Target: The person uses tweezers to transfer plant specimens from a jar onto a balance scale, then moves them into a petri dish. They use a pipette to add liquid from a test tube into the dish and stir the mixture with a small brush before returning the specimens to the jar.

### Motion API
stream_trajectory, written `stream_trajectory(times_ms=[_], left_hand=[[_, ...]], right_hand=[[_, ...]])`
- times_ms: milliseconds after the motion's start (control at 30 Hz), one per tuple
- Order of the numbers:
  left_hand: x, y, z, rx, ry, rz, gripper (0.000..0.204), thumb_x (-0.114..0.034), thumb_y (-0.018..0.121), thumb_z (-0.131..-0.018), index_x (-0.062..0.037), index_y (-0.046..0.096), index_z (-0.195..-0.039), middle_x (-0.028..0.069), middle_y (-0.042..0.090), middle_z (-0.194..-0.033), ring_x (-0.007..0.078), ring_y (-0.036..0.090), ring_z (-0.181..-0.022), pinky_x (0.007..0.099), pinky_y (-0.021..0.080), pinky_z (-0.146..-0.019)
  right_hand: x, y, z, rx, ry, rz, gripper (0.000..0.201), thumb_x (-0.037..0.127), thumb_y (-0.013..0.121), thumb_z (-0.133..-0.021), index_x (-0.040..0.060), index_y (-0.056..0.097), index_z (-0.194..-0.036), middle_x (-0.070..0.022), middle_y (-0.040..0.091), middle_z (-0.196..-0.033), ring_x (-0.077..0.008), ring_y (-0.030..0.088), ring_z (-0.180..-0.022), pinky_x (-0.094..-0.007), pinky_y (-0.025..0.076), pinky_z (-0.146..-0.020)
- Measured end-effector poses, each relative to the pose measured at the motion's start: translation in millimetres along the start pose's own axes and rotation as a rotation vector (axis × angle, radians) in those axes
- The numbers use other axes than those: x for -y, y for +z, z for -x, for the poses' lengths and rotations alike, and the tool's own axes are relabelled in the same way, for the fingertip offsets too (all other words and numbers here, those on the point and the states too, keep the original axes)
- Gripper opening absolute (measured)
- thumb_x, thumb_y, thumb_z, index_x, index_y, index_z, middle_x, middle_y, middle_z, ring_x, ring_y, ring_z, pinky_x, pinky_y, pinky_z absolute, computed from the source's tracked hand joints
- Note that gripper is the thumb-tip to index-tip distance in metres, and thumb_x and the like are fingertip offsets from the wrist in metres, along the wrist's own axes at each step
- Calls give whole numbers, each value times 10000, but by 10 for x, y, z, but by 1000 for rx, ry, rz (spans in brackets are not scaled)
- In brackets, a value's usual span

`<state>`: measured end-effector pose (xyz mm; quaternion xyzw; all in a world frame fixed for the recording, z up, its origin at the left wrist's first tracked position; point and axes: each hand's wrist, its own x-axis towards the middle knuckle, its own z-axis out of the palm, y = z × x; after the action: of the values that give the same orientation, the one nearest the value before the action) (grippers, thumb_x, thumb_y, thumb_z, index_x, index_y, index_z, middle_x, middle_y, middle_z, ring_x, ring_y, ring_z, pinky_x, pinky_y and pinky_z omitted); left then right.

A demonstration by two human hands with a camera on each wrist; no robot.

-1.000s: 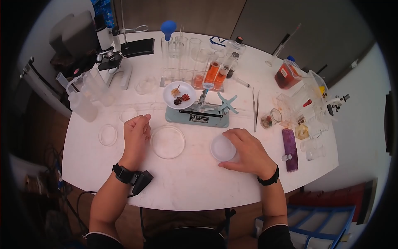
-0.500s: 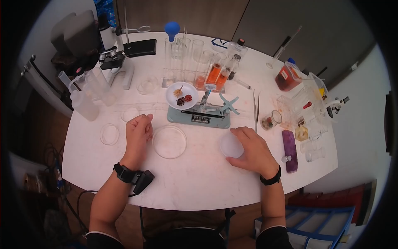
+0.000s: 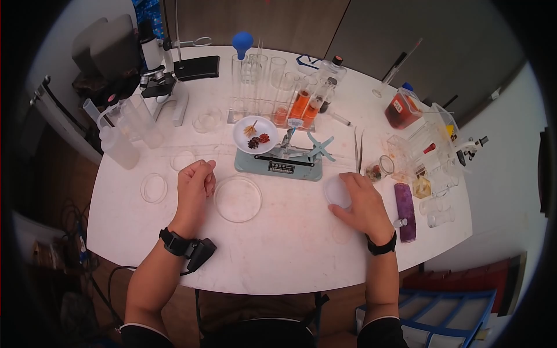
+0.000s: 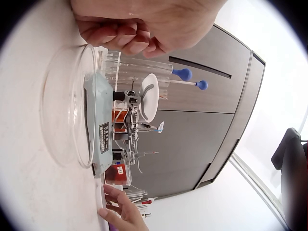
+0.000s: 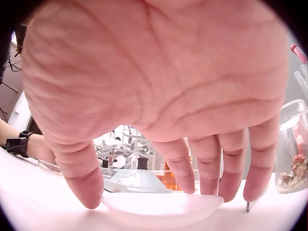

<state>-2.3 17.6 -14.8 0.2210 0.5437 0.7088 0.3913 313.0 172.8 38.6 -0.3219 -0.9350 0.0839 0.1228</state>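
Observation:
My right hand (image 3: 366, 203) spans a small white shallow dish (image 3: 336, 192), thumb at one edge and fingertips at the other. In the right wrist view the dish (image 5: 161, 209) sits low, close over the tabletop, between thumb and fingers. My left hand (image 3: 195, 188) stays at the table's left with its fingers loosely curled and nothing in them. Beside it lies a clear glass petri dish (image 3: 238, 219). Behind stands a pale green balance (image 3: 249, 164); its left white pan (image 3: 241, 139) carries small heaps of yellowish, red and dark dried pieces.
Tweezers (image 3: 359, 151), a glass jar of dried pieces (image 3: 374, 172) and a purple block (image 3: 405, 214) lie near my right hand. A test-tube rack with orange liquid (image 3: 300, 104) stands behind the balance. Plastic bottles (image 3: 119, 148) and a microscope (image 3: 154, 81) stand at the left.
My right hand has slid right and slightly away from me with the white dish, off to the balance's right front. The left hand has stayed in place.

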Motion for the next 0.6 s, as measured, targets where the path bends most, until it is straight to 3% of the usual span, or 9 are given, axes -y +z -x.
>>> stream_trajectory(times_ms=[333,600], left_hand=[[-5,3,-1,6,1,-6,350,-209,580,-932,-155,406,-633,-44,394,-527,60,309,-479,238,261,-482],[-20,12,12,11,3,-4,347,-202,573,-934,-153,406,-634,-44,393,-528,62,310,-479,237,269,-482]], right_hand=[[-34,7,-26,-20,68,17,602,218,764,-742,-63,527,-1219,-212,560,-1203,-382,539,-1086,-419,476,-919],[-138,93,-49,-163,80,-82,551,102,774,-708,-52,545,-1185,-225,554,-1228,-400,546,-1130,-415,459,-967]])
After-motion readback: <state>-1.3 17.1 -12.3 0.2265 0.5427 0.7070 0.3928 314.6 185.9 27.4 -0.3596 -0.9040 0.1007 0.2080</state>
